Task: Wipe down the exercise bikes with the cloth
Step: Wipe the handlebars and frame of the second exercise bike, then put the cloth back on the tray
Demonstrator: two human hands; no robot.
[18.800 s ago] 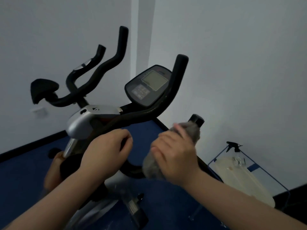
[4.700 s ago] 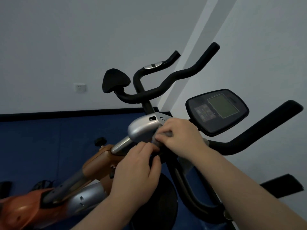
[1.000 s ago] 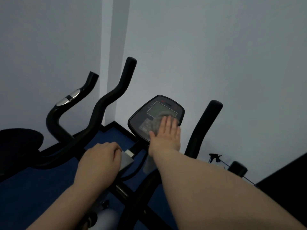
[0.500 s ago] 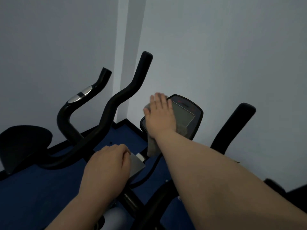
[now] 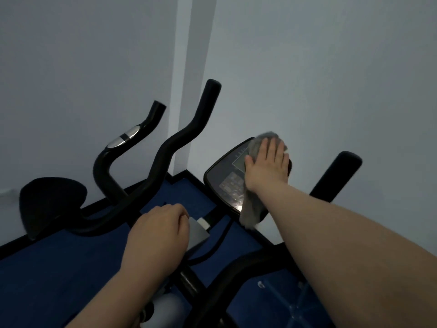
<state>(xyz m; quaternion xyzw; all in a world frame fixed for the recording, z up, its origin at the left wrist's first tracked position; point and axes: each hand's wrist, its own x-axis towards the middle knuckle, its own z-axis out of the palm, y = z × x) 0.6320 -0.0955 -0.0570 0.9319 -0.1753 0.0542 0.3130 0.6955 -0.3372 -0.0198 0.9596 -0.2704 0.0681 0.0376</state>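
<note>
The right hand (image 5: 267, 165) lies flat, fingers straight and together, pressing a grey cloth (image 5: 251, 207) against the console (image 5: 224, 183) of the near bike (image 5: 198, 287). The cloth is spread under the palm over the right part of the console; a bunched edge shows past the fingertips at the console's top edge, and a loose tail hangs off its lower right edge, below the wrist. The console's left part is bare, with a pale screen and rows of buttons visible beside the thumb. The left hand (image 5: 158, 235) is curled, knuckles up, over the grey housing (image 5: 197, 230) at the middle of the handlebars; it seems to grip the housing or the bar beneath, but what the fingers close round is hidden by the hand itself. From under that hand the left handlebar (image 5: 170, 150) bends up to a rounded tip near the wall corner. The right handlebar (image 5: 335, 176) rises to the right of the console, partly behind the right forearm. Beyond the left handlebar stands a second bike's handlebar (image 5: 111, 157) with a silver band near its upper bend, and a black saddle (image 5: 52, 202) sits at the left edge of the view. The floor (image 5: 59, 268) is blue, bordered by a black skirting against pale walls (image 5: 331, 67). A blue frame (image 5: 295, 306) shows at the bottom, blurred, below the right forearm.
</note>
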